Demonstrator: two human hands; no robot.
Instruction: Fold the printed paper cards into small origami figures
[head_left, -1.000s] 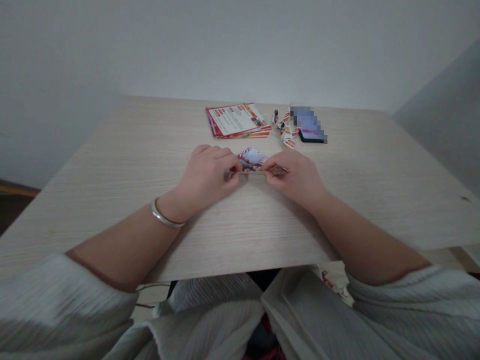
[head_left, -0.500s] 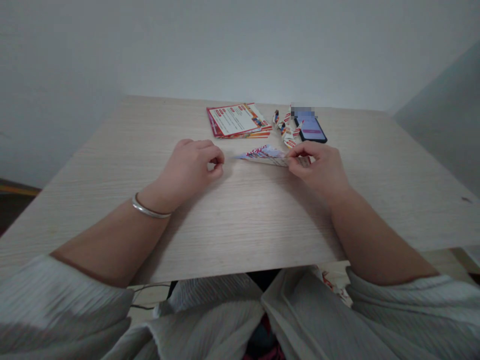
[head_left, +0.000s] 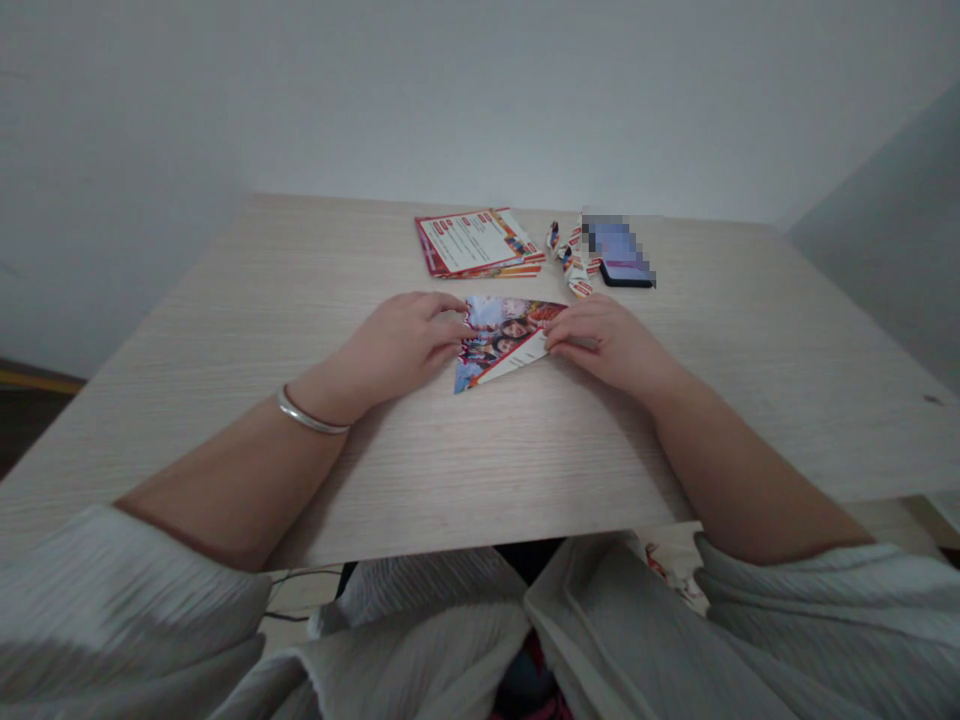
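Note:
A folded printed leaflet (head_left: 510,338) lies on the table between my hands, roughly triangular, with a coloured picture on most of its upper face and a white strip along the near edge. At its left edge, my left hand (head_left: 412,340) has thumb and fingers closed on the paper; a silver bangle circles that wrist. My right hand (head_left: 604,340) pinches the narrower right end between thumb and fingers. The fingertips hide parts of both ends.
Beyond the leaflet lies a stack of printed leaflets (head_left: 480,243). To its right are several twisted paper pieces (head_left: 574,268) and a phone (head_left: 630,270), partly blurred out. The pale wooden table (head_left: 480,470) meets the wall at its far edge.
The folded leaflet has turned from a thin, edge-on shape to show its broad printed face. My left hand, apart from it before, now touches its left edge; my right hand still holds the right end.

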